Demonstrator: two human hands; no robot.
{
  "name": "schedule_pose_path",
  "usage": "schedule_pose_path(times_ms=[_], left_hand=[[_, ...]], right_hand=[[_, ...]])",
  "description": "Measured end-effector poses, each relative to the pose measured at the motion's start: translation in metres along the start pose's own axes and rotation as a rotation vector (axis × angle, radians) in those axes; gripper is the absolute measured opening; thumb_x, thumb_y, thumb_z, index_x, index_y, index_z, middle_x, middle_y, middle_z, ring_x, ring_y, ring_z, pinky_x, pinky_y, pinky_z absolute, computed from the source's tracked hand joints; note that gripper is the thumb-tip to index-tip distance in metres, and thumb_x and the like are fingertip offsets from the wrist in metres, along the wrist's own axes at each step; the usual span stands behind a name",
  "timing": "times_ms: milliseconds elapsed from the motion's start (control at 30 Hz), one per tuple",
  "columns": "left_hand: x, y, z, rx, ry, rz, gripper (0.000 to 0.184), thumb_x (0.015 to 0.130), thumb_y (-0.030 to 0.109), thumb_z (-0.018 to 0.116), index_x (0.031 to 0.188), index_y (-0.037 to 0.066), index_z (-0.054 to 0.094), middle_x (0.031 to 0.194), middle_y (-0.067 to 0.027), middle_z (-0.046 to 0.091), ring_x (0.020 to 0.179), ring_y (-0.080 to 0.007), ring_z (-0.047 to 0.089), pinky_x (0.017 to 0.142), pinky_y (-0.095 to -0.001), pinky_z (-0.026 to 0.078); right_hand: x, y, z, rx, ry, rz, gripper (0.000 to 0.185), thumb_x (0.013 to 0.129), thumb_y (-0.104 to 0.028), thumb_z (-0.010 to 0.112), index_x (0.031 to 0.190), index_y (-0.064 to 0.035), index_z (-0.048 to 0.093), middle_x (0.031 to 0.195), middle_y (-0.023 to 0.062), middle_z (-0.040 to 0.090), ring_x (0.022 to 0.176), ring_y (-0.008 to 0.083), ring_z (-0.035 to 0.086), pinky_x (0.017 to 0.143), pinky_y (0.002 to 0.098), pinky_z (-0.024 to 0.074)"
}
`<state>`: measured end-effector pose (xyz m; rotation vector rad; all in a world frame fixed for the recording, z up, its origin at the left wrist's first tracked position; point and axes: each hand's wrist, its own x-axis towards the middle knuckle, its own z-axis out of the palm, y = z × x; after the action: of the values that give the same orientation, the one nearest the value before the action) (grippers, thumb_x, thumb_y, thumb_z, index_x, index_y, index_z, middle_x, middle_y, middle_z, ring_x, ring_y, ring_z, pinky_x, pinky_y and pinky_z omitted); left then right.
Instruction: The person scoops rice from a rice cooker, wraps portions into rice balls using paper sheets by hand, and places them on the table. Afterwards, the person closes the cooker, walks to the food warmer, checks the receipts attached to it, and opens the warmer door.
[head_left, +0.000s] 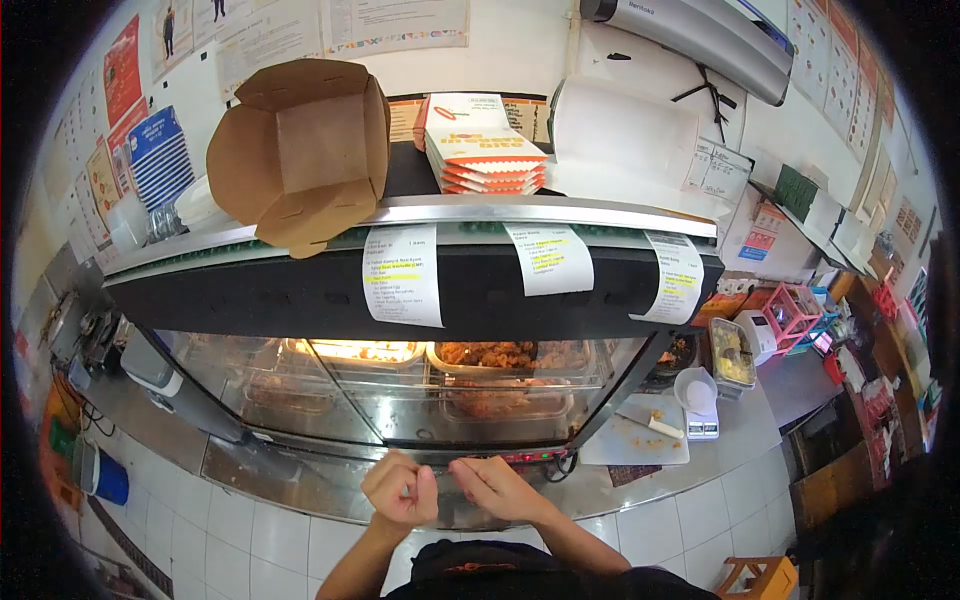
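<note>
My left hand (pixel 400 488) is curled closed in front of the lower edge of a glass food warmer (pixel 385 400). Close beside it, my right hand (pixel 497 488) is closed too, thumb and fingers pressed together and pointing toward the left one. A small gap separates the two hands. Anything between the fingers is too small or hidden to make out. Behind the glass are a tray of brown fried food (pixel 490 355) and a brightly lit tray (pixel 365 350).
On the warmer's top stand an open brown cardboard box (pixel 325 140) and a stack of printed cartons (pixel 485 150). Paper order slips (pixel 405 280) hang from its front. To the right are a cutting board (pixel 640 445) with a knife (pixel 655 425), and a scale (pixel 702 425) with a bowl (pixel 696 391).
</note>
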<state>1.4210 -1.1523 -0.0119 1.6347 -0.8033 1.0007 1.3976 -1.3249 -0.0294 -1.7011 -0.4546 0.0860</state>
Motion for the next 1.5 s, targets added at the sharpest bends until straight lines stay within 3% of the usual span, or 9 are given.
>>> schedule_pose_path(times_ms=[267, 533, 633, 700, 800, 867, 967, 1300, 1500], left_hand=[[-0.078, 0.017, 0.003, -0.039, -0.195, -0.476, 0.040, 0.076, -0.007, 0.067, 0.054, 0.008, 0.037, 0.052, -0.0061, 0.048, 0.042, -0.0150, 0.048, 0.043, -0.0268, 0.033], [-0.068, 0.018, 0.008, -0.063, -0.185, -0.409, 0.042, 0.076, -0.008, 0.069, 0.054, 0.007, 0.036, 0.052, -0.0058, 0.043, 0.042, -0.0186, 0.044, 0.042, -0.0291, 0.032], [-0.064, 0.018, 0.009, -0.111, -0.217, -0.414, 0.041, 0.076, -0.005, 0.070, 0.056, 0.008, 0.036, 0.053, -0.0063, 0.038, 0.043, -0.0218, 0.041, 0.042, -0.0331, 0.030], [-0.058, 0.025, 0.012, -0.183, -0.213, -0.381, 0.041, 0.077, -0.003, 0.069, 0.057, 0.007, 0.035, 0.055, -0.0062, 0.037, 0.044, -0.0231, 0.040, 0.043, -0.0352, 0.031], [-0.066, 0.031, 0.014, -0.241, -0.258, -0.329, 0.041, 0.078, -0.005, 0.068, 0.058, 0.008, 0.034, 0.056, -0.0038, 0.038, 0.045, -0.0218, 0.041, 0.043, -0.0339, 0.031], [-0.071, 0.039, 0.013, -0.250, -0.259, -0.324, 0.041, 0.078, -0.004, 0.068, 0.058, 0.008, 0.034, 0.057, -0.0037, 0.038, 0.045, -0.0222, 0.043, 0.043, -0.0344, 0.031], [-0.083, 0.042, 0.008, -0.234, -0.271, -0.317, 0.041, 0.079, -0.001, 0.069, 0.058, 0.009, 0.034, 0.059, -0.0035, 0.037, 0.047, -0.0221, 0.045, 0.043, -0.0354, 0.033], [-0.092, 0.031, -0.003, -0.206, -0.210, -0.345, 0.031, 0.079, 0.010, 0.066, 0.060, 0.010, 0.042, 0.061, -0.0042, 0.045, 0.053, -0.0263, 0.052, 0.048, -0.0387, 0.039], [-0.092, 0.026, -0.009, -0.247, -0.196, -0.311, 0.033, 0.082, 0.007, 0.067, 0.062, 0.009, 0.040, 0.061, -0.0040, 0.043, 0.051, -0.0260, 0.050, 0.045, -0.0381, 0.038]], right_hand=[[-0.023, 0.019, -0.013, 0.128, 0.115, 0.173, 0.038, 0.104, -0.024, 0.043, 0.075, -0.0010, 0.048, 0.061, 0.0017, 0.044, 0.058, 0.0108, 0.040, 0.056, 0.0285, 0.0385], [-0.035, -0.076, -0.082, -0.547, 0.872, -0.445, 0.005, 0.088, -0.002, 0.055, 0.088, 0.0007, 0.059, 0.081, 0.0100, 0.063, 0.072, 0.0168, 0.059, 0.066, 0.0304, 0.0459], [-0.021, -0.121, -0.122, -0.753, 1.211, -0.831, 0.021, 0.091, -0.007, 0.056, 0.104, 0.0089, 0.058, 0.098, 0.0137, 0.061, 0.084, 0.0231, 0.057, 0.082, 0.0397, 0.0466], [-0.017, -0.136, -0.162, -0.921, 1.244, -0.723, 0.034, 0.096, -0.014, 0.057, 0.125, 0.0047, 0.057, 0.102, 0.0179, 0.066, 0.095, 0.0223, 0.063, 0.088, 0.0367, 0.0513], [0.007, -0.164, -0.198, -1.254, 1.089, -0.805, 0.035, 0.099, -0.022, 0.056, 0.124, 0.0020, 0.061, 0.110, 0.0173, 0.067, 0.104, 0.0248, 0.064, 0.092, 0.0373, 0.0496], [0.007, -0.168, -0.209, -1.363, 1.126, -0.480, 0.037, 0.100, -0.028, 0.053, 0.121, -0.0003, 0.064, 0.118, 0.0147, 0.066, 0.111, 0.0246, 0.063, 0.093, 0.0354, 0.0488], [0.011, -0.159, -0.241, -1.301, 0.930, -0.571, 0.037, 0.102, -0.031, 0.050, 0.121, -0.0035, 0.065, 0.120, 0.0136, 0.066, 0.110, 0.0236, 0.063, 0.092, 0.0338, 0.0485], [0.021, -0.172, -0.218, -1.458, 1.050, -0.309, 0.047, 0.101, -0.048, 0.040, 0.124, -0.0160, 0.066, 0.120, 0.0101, 0.066, 0.109, 0.0228, 0.064, 0.089, 0.0371, 0.0525], [0.042, -0.173, -0.204, -1.419, 0.908, -0.464, 0.041, 0.103, -0.041, 0.043, 0.121, -0.0133, 0.067, 0.120, 0.0081, 0.066, 0.112, 0.0210, 0.062, 0.091, 0.0367, 0.0509]])
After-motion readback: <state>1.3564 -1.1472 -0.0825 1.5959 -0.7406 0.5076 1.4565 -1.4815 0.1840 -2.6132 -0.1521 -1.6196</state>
